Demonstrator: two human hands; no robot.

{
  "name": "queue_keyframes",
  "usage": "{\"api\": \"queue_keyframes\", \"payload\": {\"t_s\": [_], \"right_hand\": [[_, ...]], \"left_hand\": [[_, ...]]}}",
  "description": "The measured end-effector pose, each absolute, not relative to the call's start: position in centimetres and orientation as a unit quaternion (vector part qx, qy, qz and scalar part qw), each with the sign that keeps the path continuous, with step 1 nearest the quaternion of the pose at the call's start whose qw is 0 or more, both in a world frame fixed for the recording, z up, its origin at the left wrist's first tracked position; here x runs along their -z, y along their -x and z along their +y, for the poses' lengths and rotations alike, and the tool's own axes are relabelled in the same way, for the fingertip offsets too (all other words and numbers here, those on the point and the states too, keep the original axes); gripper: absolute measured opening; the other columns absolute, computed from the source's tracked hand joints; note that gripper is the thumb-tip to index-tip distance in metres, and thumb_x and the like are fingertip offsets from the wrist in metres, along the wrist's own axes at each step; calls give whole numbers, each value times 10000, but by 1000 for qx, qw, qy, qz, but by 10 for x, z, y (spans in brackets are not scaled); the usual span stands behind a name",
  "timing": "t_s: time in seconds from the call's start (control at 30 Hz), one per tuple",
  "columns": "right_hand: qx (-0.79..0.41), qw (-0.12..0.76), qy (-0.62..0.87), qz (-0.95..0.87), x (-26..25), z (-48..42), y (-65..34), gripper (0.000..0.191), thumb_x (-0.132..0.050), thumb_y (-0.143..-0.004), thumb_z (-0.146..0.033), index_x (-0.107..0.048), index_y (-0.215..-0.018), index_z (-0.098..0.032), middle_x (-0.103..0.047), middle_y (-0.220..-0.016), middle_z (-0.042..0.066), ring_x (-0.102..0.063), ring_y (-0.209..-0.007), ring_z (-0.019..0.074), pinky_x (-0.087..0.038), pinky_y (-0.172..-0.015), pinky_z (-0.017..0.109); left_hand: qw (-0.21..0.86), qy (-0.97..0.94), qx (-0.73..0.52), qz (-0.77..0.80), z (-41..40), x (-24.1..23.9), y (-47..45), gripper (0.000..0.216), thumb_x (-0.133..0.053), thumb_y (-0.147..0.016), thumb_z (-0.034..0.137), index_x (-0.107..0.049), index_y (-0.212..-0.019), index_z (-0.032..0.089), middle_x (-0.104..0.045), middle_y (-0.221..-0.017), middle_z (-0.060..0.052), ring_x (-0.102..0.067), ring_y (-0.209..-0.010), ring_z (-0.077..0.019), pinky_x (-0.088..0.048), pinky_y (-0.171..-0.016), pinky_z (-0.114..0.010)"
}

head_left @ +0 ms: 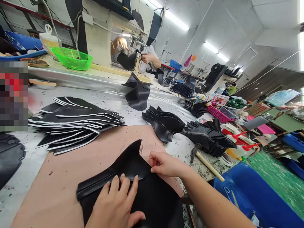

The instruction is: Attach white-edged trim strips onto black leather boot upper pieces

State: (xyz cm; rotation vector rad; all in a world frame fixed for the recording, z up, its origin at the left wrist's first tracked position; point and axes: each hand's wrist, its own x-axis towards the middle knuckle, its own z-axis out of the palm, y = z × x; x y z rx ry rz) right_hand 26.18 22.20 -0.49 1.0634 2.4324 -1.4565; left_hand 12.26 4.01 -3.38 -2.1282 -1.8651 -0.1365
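A large black leather piece (156, 199), with a folded seam band along its left part and a pointed corner at the top, lies on a pinkish-tan sheet (59, 183). My left hand (117, 199) rests flat on the leather, fingers spread. At the piece's upper right edge, my right hand (163, 163) is closed in a pinch on the leather's rim; its fingertips are partly hidden. Beyond the hands, a fanned stack of black pieces with white edges (78, 122) overlaps the sheet. Curved black leather pieces (163, 123) lie to the right of it.
A hammer (209, 164) lies right of my right arm, near a blue bin (256, 196). More stacked black pieces (209, 136) sit behind it. Across the table, a person's hands (148, 58) hold black material at a sewing machine (137, 41). A green basket (71, 58) stands at left.
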Motion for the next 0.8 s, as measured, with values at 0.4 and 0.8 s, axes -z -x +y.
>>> {"api": "queue_keyframes", "payload": {"t_s": [0.4,0.8], "right_hand": [[349,29,-379,857,-5,200,-262,220,-583,-676,-28,-448,-694,-202,-522,-647,-53,-473,-622,118,-318,-555,224],[82,-126,-290,945,35,156,-297,427,-406,-816,-34,-578,-1167,-205,-606,-1064,124,-567,-890,232,-502,-749,380]], "left_hand": [[-12,734,42,-678,57,37,-145,947,-471,-604,808,-431,-1318,187,-650,-1059,-185,-580,-980,-363,-504,-807,-566],[40,752,57,-656,57,46,-138,770,-608,-672,651,-444,-1311,254,-633,-1146,-156,-596,-975,-343,-529,-782,-521]]}}
